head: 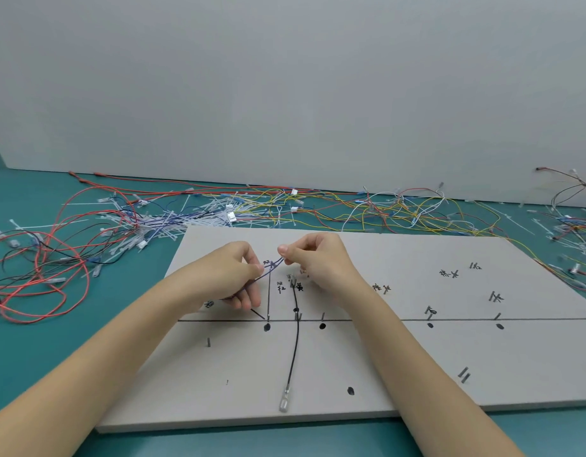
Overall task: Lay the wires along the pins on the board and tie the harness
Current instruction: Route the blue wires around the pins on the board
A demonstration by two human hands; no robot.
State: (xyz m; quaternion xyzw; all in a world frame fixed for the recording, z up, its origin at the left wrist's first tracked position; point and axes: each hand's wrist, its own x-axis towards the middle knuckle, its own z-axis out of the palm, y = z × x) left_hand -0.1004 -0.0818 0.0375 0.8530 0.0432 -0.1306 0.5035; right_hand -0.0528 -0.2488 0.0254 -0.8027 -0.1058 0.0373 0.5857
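A grey board [417, 357] with drawn black lines, handwritten marks and short metal pins lies on the teal table. A black wire [294, 351] runs down the board from a pin near the middle to a clear terminal [283, 401] near the front edge. Above the board's far left part, my left hand [233, 277] and my right hand [314, 258] each pinch a thin blue wire [272, 267] that stretches between their fingertips.
Loose red and black wires [44, 272] sprawl on the table at the left. A heap of white cable ties [172, 219] lies behind the board. Yellow, white and red wires [400, 209] spread along the wall, with more [578, 232] at the right edge.
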